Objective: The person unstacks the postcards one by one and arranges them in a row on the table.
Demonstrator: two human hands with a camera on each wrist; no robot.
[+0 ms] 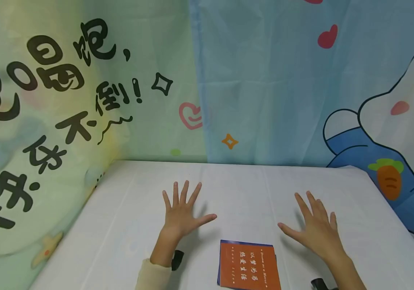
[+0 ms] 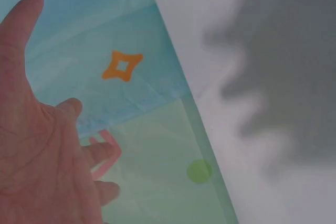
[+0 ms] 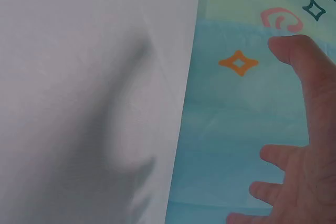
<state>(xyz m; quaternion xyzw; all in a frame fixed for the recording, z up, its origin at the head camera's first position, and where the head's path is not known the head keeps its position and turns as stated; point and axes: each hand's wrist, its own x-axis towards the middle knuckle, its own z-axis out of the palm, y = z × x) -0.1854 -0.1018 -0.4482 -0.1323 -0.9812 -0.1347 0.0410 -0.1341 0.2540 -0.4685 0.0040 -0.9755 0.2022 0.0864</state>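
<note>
With fingers spread wide, my left hand (image 1: 181, 217) hovers over the white table, holding nothing. Its palm and thumb (image 2: 21, 40) fill the left side of the left wrist view. My right hand (image 1: 317, 229) is likewise raised above the table on the right, fingers apart and nothing in it. In the right wrist view its thumb (image 3: 299, 51) and several fingertips show at the right. Between the two hands, nearer the front, lies an orange-red booklet (image 1: 248, 264) with white writing. A dark blue edge shows from under it. Neither hand touches it.
A white cloth covers the table (image 1: 127, 193). Behind it hangs a blue and green printed curtain (image 1: 257, 100), with a cartoon figure at the right. Dark wrist-camera pieces (image 1: 177, 259) sit at both wrists. Hand shadows fall on the cloth.
</note>
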